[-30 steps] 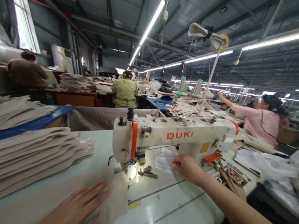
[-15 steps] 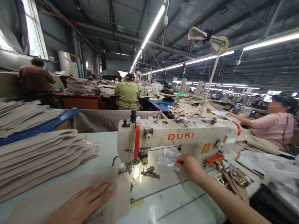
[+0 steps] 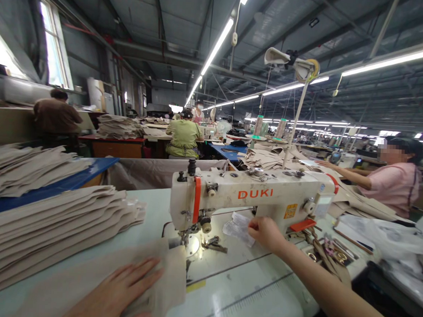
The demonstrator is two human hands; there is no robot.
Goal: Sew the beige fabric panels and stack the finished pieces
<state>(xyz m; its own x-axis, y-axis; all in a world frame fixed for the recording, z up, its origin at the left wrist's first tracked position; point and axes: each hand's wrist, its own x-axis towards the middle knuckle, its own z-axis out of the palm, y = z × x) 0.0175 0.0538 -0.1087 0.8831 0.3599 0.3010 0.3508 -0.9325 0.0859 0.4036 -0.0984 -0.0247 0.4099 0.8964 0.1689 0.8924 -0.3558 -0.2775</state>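
My left hand (image 3: 119, 293) lies flat with fingers spread on a beige fabric piece (image 3: 162, 279), whose end sits by the presser foot of the white DUKI sewing machine (image 3: 252, 196). Under the machine arm, my right hand (image 3: 266, 232) is stretched out and its fingers pinch a small stack of white labels (image 3: 236, 227). A small metal tool (image 3: 213, 244) lies on the machine bed between my hands.
A tall stack of beige cut pieces (image 3: 51, 230) fills the table's left side. Scissors and clutter (image 3: 329, 252) and plastic bags (image 3: 388, 236) lie at the right. Thread cones (image 3: 257, 125) stand behind the machine. A person in pink (image 3: 391, 179) works at right; others sit farther back.
The view has shifted slightly. My right hand has stayed on the labels and drawn a little toward the machine column. My left hand remains flat on the fabric.
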